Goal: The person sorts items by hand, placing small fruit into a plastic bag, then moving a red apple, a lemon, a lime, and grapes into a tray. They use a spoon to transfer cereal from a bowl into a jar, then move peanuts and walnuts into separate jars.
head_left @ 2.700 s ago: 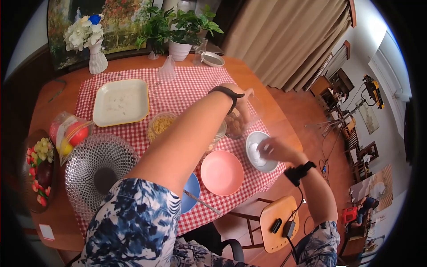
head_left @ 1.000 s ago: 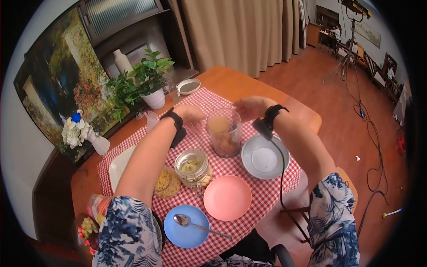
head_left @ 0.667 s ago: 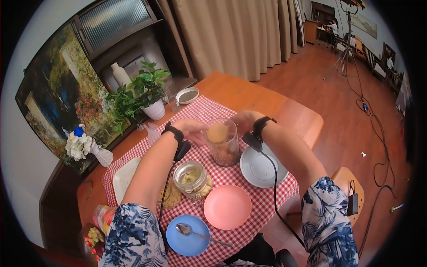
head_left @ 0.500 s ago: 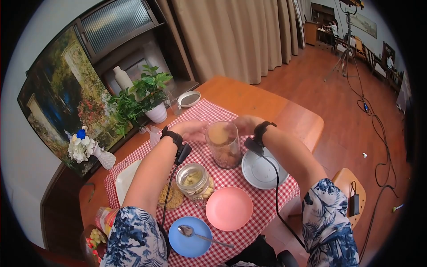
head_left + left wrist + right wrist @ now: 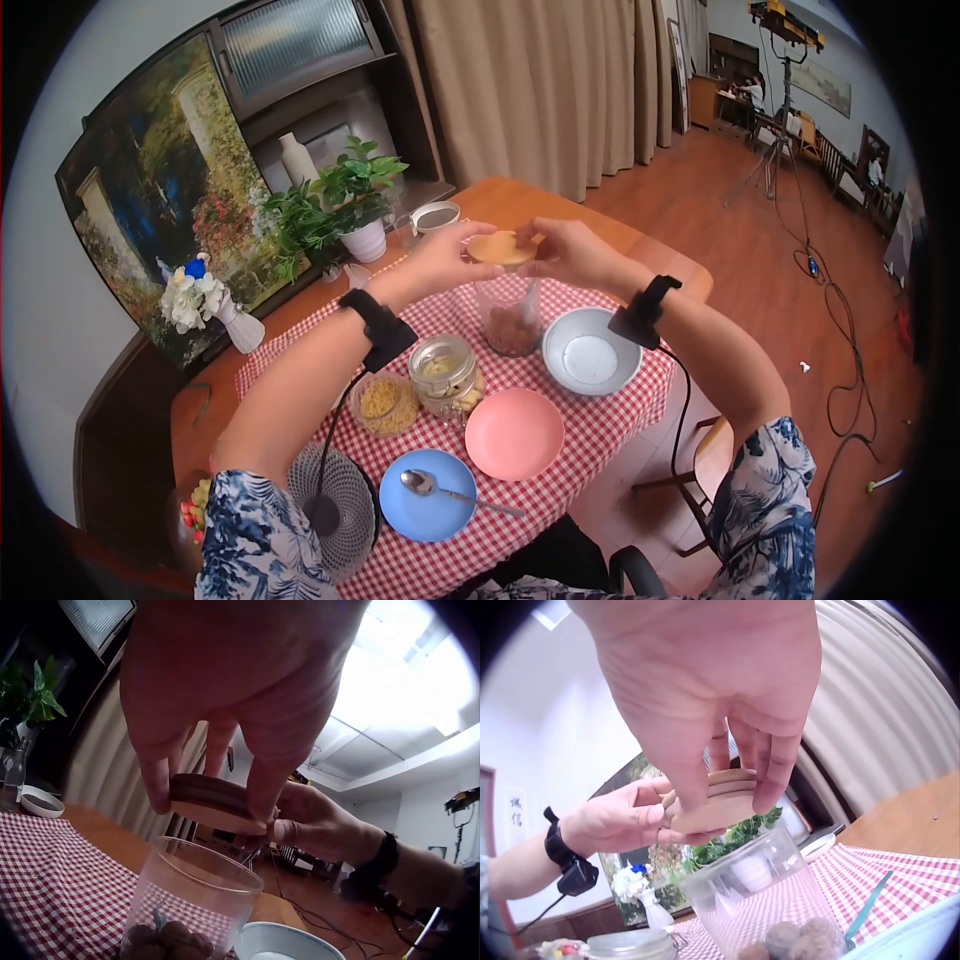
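Both hands hold a round wooden lid (image 5: 500, 249) by its edge, just above the open mouth of a clear jar (image 5: 202, 877). My left hand (image 5: 442, 266) grips the lid from the left, fingers and thumb bent around its rim. From the other side, my right hand (image 5: 578, 256) pinches it between thumb and fingers. In the left wrist view the lid (image 5: 214, 804) is tilted and apart from the jar's rim. Brown, walnut-like balls (image 5: 169, 941) lie at the bottom of the jar. A slim teal strip (image 5: 870, 906) shows at the jar's side in the right wrist view.
Around the jar stand a grey-white bowl (image 5: 592, 352), a pink plate (image 5: 515, 434), a clip-top glass jar (image 5: 445, 375) and a tub of yellow pasta (image 5: 384, 404). Nearer are a blue plate (image 5: 428, 515) with a spoon (image 5: 420, 483) and a mesh-patterned bowl (image 5: 345, 510). Cables hang from both wrists.
Half a second ago the hands were beside the jar with the lid at its top. Now both hands have risen with the lid, and the jar's mouth is uncovered.
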Tool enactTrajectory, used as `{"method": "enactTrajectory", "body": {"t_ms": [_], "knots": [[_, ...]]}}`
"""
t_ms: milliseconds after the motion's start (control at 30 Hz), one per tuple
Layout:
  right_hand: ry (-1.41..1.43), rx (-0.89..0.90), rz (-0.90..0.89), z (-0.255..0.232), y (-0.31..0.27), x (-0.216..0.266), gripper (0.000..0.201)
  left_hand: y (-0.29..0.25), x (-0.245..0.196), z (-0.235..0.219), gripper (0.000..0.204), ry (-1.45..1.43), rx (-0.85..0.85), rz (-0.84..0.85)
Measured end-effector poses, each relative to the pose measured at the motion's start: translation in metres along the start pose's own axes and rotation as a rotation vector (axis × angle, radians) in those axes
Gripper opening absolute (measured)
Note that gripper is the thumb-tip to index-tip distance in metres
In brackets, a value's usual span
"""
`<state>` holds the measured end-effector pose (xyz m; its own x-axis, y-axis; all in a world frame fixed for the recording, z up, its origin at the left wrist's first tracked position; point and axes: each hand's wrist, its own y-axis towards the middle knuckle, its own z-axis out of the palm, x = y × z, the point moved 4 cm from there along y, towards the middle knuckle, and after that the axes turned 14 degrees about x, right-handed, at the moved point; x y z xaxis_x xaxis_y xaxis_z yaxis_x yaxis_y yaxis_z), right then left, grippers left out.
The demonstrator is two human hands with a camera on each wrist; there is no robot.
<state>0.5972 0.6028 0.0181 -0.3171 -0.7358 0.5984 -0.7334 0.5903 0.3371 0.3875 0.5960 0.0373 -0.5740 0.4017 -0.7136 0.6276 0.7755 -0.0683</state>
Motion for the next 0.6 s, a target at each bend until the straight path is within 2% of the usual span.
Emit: {"method": "enactTrajectory", "body": {"t_ms": [67,167,233,400,533,600], "knots": [[-0.038,0.004,0.001,0.012,-0.005,0.004,0.033,-0.005,-0.002,0.011,0.063,0.269,-0.104,0.088],[-0.169,-0.049,-0.019,0.026,-0.012,0.012,0.035,-0.016,-0.005,0.026,0.063,0.382,-0.156,0.104],[-0.225,-0.041,-0.026,0.031,-0.016,0.017,0.041,-0.02,-0.005,0.035,0.063,0.377,-0.156,0.08],[-0.229,-0.055,0.023,0.035,-0.021,0.018,0.04,-0.014,0.011,0.045,0.063,0.299,-0.199,0.101],[-0.195,-0.049,0.079,0.04,-0.024,0.023,0.037,-0.012,0.013,0.048,0.062,0.291,-0.17,0.065],[-0.283,-0.096,0.024,0.049,-0.026,0.018,0.036,-0.013,0.017,0.049,0.062,0.307,-0.19,0.063]]}}
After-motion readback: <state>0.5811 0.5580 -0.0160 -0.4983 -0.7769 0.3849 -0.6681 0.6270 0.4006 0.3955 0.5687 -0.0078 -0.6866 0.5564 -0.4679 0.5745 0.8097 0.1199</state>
